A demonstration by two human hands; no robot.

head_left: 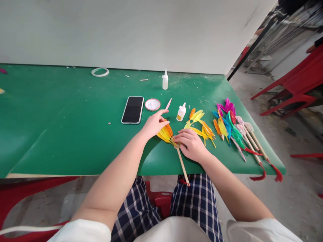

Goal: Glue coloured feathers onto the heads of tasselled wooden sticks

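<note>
A fan of yellow and orange feathers on a wooden stick lies near the front edge of the green table. My left hand rests on the feathers with its fingers stretched flat. My right hand lies over the spot where the feathers meet the stick, fingers curled and pressing down there. Loose yellow and orange feathers lie just right of my hands. A small glue bottle stands behind them.
A black phone, a round dish, a pink stick, a taller white bottle and a tape ring sit farther back. Finished multicoloured feather fans with red tassels lie at the right edge. Red chairs stand beyond.
</note>
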